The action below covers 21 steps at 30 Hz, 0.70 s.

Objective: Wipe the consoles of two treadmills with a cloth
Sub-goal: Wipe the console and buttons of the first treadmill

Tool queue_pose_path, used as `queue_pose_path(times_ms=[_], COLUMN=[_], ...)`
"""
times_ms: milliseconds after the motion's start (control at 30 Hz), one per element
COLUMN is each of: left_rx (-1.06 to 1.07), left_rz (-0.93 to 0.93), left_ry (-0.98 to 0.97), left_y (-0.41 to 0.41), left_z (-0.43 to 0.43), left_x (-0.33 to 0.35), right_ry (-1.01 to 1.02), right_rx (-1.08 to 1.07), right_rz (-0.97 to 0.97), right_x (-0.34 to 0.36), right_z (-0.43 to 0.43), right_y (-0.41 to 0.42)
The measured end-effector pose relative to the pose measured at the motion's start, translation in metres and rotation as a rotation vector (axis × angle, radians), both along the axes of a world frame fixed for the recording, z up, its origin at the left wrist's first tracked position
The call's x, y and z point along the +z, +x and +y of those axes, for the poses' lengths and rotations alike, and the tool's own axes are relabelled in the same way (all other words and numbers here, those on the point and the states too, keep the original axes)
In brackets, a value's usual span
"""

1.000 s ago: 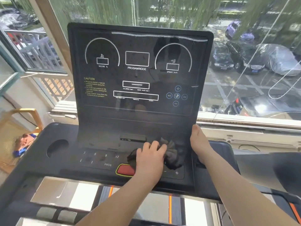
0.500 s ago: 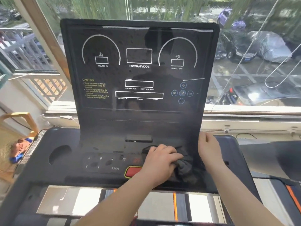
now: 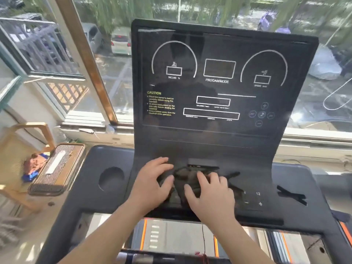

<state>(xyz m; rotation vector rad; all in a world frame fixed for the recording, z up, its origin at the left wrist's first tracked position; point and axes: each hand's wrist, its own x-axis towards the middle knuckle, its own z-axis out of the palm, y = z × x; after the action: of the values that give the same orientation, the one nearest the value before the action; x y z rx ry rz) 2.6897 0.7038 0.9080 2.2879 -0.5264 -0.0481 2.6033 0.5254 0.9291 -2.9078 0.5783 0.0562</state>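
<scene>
The head view shows a dark cloth (image 3: 187, 180) lying bunched on the lower keypad part of the treadmill console (image 3: 219, 149), just under a small slot. Both hands press on it with fingers spread, no closed grip: the left hand (image 3: 152, 184) on its left edge, the right hand (image 3: 210, 195) on its right half. A round cup holder (image 3: 111, 179) sits to the left, and a window (image 3: 106, 54) stands behind.

One head-worn wide-angle view looks forward and down, close over the treadmill console (image 3: 219, 103).
</scene>
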Motion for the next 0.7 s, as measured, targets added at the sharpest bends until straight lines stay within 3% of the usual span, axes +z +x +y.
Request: queue_pose_path(times_ms=[67,133,200,367,533,700], left_rx=[0.265,0.339,0.293,0.207,0.051,-0.007], left_rz=[0.010,0.087,0.155,0.106,0.105,0.050], left_ry=[0.047,0.078,0.052,0.092,0.100,0.198], left_y=[0.015,0.022,0.020,0.020,0.030,0.040], left_z=[0.048,0.079,0.094,0.106,0.124,0.138], left_x=[-0.015,-0.032,-0.043,-0.048,-0.047,-0.049], right_ry=[-0.077,-0.114,-0.141,-0.117,-0.111,-0.139], right_rx=[-0.001,-0.032,-0.055,-0.045,0.225,0.413], right_rz=[0.117,0.066,0.030,-0.077,-0.127,-0.113], right_x=[-0.004,-0.006,-0.011,-0.022,-0.025,-0.025], right_z=[0.012,0.021,0.032,0.082,0.138,0.105], right_y=[0.004,0.012,0.020,0.043,0.045,0.027])
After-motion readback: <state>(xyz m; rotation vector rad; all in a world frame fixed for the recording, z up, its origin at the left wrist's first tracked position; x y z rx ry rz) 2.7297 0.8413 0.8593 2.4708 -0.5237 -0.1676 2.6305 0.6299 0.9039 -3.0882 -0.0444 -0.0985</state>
